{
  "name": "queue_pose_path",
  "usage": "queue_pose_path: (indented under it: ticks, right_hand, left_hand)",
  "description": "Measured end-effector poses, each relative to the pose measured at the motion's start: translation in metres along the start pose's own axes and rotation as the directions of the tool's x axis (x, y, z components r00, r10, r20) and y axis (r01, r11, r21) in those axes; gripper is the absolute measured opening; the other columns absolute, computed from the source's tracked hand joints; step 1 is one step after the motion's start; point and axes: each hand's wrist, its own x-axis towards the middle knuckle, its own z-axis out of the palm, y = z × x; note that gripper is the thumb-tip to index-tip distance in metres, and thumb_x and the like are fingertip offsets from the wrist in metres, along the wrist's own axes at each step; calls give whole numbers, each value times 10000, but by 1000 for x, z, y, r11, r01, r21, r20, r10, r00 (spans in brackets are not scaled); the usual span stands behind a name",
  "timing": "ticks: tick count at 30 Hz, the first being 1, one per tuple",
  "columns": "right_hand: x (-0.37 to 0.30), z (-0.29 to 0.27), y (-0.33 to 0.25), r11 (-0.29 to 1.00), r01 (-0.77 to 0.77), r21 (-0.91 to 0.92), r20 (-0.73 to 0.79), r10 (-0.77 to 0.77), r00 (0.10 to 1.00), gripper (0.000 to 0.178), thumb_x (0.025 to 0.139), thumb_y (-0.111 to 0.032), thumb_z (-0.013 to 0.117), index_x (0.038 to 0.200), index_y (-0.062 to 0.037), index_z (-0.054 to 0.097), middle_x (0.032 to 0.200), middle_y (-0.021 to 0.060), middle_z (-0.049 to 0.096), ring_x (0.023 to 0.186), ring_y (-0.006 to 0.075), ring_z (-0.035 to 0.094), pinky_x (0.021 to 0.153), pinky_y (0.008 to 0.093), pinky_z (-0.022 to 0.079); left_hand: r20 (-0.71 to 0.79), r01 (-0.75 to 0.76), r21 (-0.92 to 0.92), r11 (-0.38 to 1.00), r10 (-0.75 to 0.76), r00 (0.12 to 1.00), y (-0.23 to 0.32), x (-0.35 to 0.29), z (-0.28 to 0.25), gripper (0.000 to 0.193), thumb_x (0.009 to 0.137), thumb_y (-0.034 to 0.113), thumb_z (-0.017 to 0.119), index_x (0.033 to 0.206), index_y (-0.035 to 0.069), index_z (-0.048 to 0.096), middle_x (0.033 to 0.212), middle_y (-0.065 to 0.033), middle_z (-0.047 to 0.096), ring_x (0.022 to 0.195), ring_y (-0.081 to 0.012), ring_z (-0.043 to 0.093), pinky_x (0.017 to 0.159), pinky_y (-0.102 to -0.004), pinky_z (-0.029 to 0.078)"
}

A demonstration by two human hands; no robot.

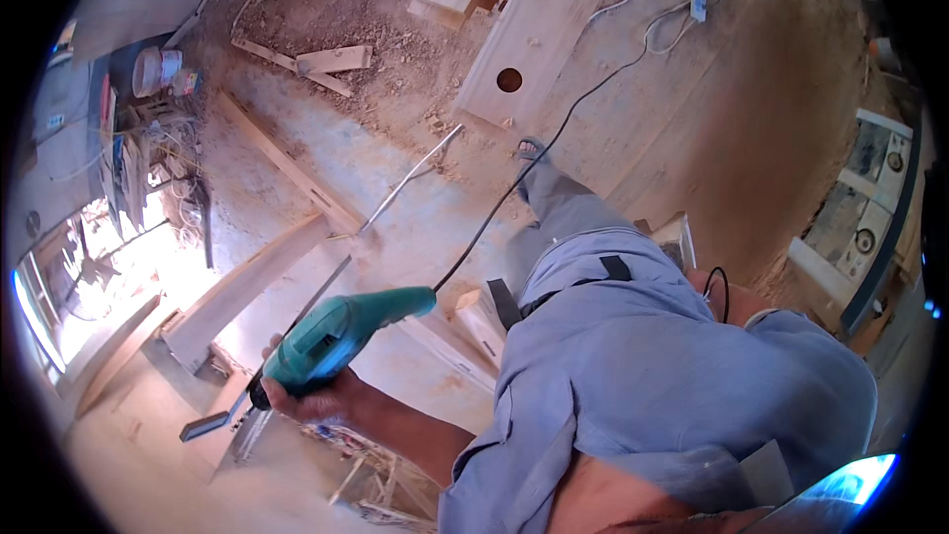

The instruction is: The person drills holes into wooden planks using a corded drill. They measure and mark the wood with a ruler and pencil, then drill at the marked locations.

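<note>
My left hand (pixel 321 401) is closed around the front end of a green corded power tool (pixel 326 336), holding it out to the left above the floor. The fingers wrap under its body next to a black collar. A flat metal plate (pixel 205 425) and a thin metal bar show at the tool's front. From the rear of its handle a black cord (pixel 563 129) runs away over the floor. Part of my right forearm (pixel 736 305) shows past my clothing, with a black loop beside it. The right hand itself is hidden.
Wooden boxes with round holes (pixel 481 99) stand at the far side. A power strip (pixel 699 3) lies beyond. Long planks (pixel 287 163) and a metal rod (pixel 413 178) lie on the dusty floor. A white bucket (pixel 156 71) is at the left. My sandalled foot (pixel 531 148) is ahead.
</note>
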Motion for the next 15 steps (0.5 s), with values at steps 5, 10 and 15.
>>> queue_pose_path:
  ticks: [5,10,15]
  right_hand:
    - [-4,68,-35,992,-18,124,-19,21,1000,367,857,-292,690,962,58,727,1012,272,735,920,373,738,767,469,570]
    - [-1,153,-72,966,-108,233,95,88,992,324,774,-261,750,920,29,749,1003,243,740,901,384,738,782,486,582]
    - [-4,219,-128,959,69,274,146,-112,983,262,588,-189,822,773,-8,780,871,188,754,802,352,733,733,429,580]
  left_hand:
    - [204,136,1,991,-133,970,-9,30,68,521,820,367,718,1137,-41,648,1095,-192,695,1043,-332,675,973,-501,549]
    - [382,169,165,972,-221,897,-27,41,130,514,846,372,685,1148,-41,637,1109,-207,695,1047,-362,676,980,-522,544]
    - [565,157,291,944,-302,768,-57,52,197,489,862,382,677,1108,-41,674,1106,-197,701,1035,-352,689,983,-523,543]
